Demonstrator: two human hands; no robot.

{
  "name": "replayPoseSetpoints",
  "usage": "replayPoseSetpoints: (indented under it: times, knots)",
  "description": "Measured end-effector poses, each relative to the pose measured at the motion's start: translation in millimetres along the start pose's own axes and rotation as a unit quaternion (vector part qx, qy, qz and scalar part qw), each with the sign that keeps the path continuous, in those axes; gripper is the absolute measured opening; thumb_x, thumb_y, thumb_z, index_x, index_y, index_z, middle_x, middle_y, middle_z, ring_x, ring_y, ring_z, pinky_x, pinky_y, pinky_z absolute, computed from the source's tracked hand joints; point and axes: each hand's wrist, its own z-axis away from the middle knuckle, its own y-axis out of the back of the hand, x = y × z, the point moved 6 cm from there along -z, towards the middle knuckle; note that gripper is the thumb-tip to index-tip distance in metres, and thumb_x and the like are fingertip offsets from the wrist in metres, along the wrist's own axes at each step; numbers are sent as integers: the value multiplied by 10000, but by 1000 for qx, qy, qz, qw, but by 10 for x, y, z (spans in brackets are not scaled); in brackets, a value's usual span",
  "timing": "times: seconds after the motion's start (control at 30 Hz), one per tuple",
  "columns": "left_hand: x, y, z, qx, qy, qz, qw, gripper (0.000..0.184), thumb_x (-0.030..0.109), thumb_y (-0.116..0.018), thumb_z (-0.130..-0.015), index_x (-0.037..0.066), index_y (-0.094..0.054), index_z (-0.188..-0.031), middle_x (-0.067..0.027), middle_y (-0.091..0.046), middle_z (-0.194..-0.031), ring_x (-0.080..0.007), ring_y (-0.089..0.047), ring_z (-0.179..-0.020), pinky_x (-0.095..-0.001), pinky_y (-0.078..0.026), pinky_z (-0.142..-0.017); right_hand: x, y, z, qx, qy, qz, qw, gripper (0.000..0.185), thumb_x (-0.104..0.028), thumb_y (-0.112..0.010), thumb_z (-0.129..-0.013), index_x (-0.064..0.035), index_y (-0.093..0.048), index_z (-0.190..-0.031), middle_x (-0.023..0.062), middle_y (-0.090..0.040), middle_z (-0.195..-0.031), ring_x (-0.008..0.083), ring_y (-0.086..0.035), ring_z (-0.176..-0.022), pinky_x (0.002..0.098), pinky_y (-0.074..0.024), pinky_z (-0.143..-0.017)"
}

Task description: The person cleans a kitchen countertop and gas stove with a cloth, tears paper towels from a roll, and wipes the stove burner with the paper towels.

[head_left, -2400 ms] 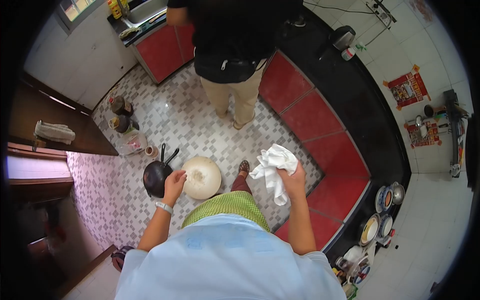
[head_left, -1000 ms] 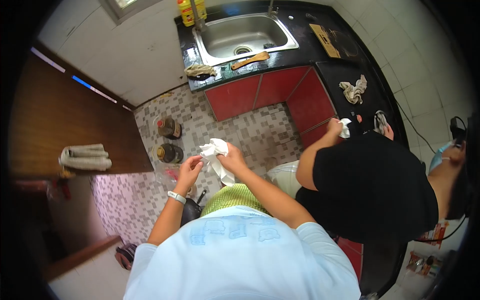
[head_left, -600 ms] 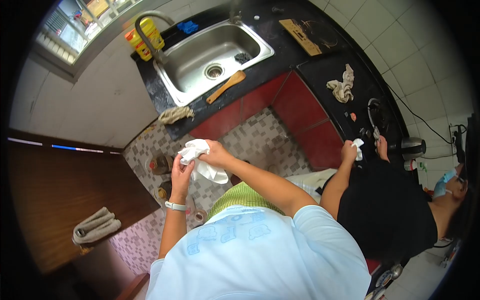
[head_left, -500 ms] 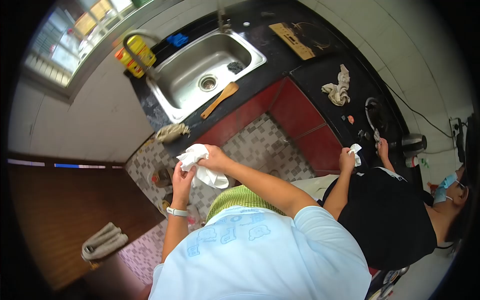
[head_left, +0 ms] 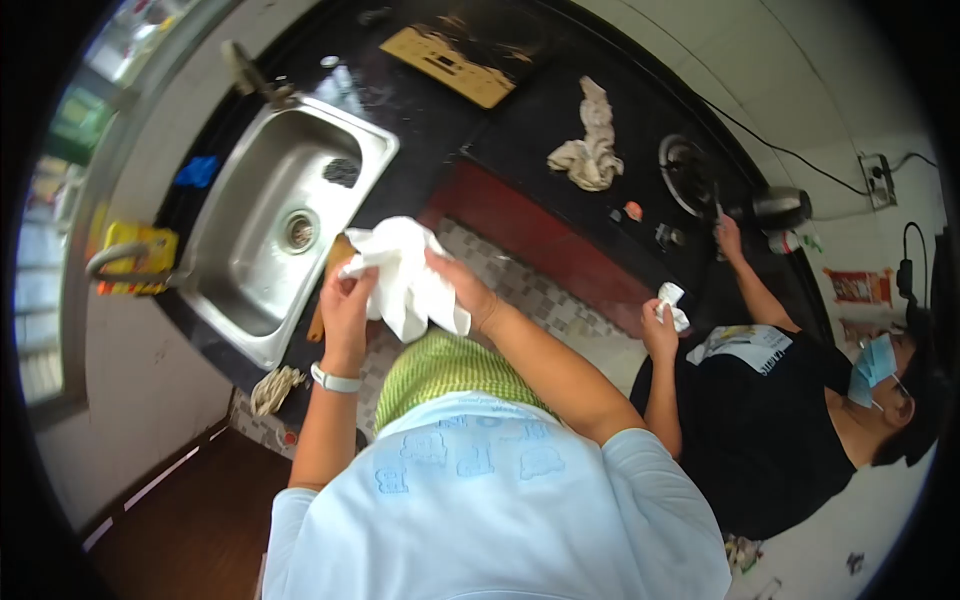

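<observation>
A thin white cloth (head_left: 405, 275), perhaps paper towel, hangs loosely unfolded between my hands in front of the counter edge. My left hand (head_left: 345, 305) pinches its left edge between thumb and fingers. On the other side, my right hand (head_left: 462, 287) grips the cloth's right part, with some fingertips hidden by the folds. Just behind the cloth and my left hand, a wooden spatula (head_left: 317, 322) lies along the sink's front edge, partly covered. The steel sink (head_left: 270, 345) is beyond it, with a dark scouring pad (head_left: 341, 172) inside.
To my right, a co-worker in black holds a white wad (head_left: 673, 308) and reaches toward the gas burner (head_left: 688, 172). A crumpled rag (head_left: 590, 150), an induction cooker (head_left: 450, 65) and a kettle (head_left: 782, 207) stand on the black counter (head_left: 420, 130). Another rag (head_left: 275, 390) lies at the left corner.
My view has turned and moved nearer the counter. The white cloth, bunched before, is now spread wider between my hands. The co-worker's far arm is stretched further toward the burner.
</observation>
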Motion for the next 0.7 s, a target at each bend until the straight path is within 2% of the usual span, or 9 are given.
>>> replayPoseSetpoints:
  times: [0.07,0.13,0.2,0.27,0.37,0.43,0.53,0.6,0.7]
  knots:
    - [-78,-346,-412,-47,5,-18,999,217,74,-623,-857,-9,-561,-1049,-32,-628,-930,-66,-573,-822,-202,-451,-719,-429,8,31,25,29,-52,998,471,-338,-449,-946,-11,-437,-1284,92,-589,-1127,181,-589,-1018,308,-461,-895]
    - [-111,-770,-717,-87,13,-21,996,212,56,-623,-854,-17,-554,-1040,-30,-631,-896,-62,-574,-772,-187,-454,-671,-744,225,66,84,57,-43,994,473,-355,-463,-937,-14,-454,-1264,80,-599,-1091,165,-597,-981,294,-472,-860]
    - [-173,-1159,-934,-142,35,-15,989,228,42,-641,-835,-10,-557,-1039,-25,-626,-899,-60,-570,-757,-182,-452,-656,-968,604,95,169,74,68,980,446,-347,-472,-934,-17,-473,-1235,60,-601,-1052,137,-601,-921,276,-486,-800]
    - [-288,-1474,-1102,-194,33,-23,980,225,27,-658,-814,5,-569,-1020,-17,-617,-892,-57,-564,-755,-183,-450,-652,-1184,733,145,231,87,62,967,395,-293,-515,-922,-27,-486,-1212,43,-600,-1018,110,-596,-872,255,-490,-746]
    - [-343,-1927,-1227,-278,-10,-110,954,205,12,-678,-760,-11,-595,-946,-23,-614,-866,-85,-555,-818,-229,-457,-733,-1528,933,215,304,202,78,928,383,-164,-618,-865,-30,-497,-1203,46,-599,-1025,116,-596,-878,260,-496,-740]
    - [-484,-2123,-1290,-306,-25,-179,935,241,29,-678,-745,-21,-592,-964,-56,-601,-884,-123,-572,-854,-250,-463,-777,-1680,1032,294,329,207,73,918,392,-161,-621,-863,-24,-494,-1208,53,-598,-1038,119,-597,-885,265,-498,-747]
    - [-668,-2443,-1377,-368,33,-112,923,235,42,-677,-755,-19,-592,-967,-72,-580,-935,-153,-581,-884,-273,-469,-813,-1901,1319,405,355,214,69,908,431,-134,-635,-849,-7,-478,-1230,76,-591,-1079,129,-592,-920,264,-493,-770]
    - [-607,-2673,-1438,-392,30,-139,909,254,62,-679,-774,-18,-596,-999,-79,-564,-979,-169,-586,-907,-290,-471,-836,-2211,1486,552,405,260,137,866,461,-89,-650,-825,4,-468,-1239,91,-584,-1101,138,-580,-945,266,-484,-785]
    - [-757,-2842,-1635,-346,42,-178,920,271,110,-667,-814,-3,-610,-1053,-101,-595,-996,-180,-601,-908,-287,-475,-823,-2663,2011,974,516,287,190,785,432,-55,-680,-775,-9,-493,-1161,87,-587,-1048,151,-573,-908,276,-480,-780]
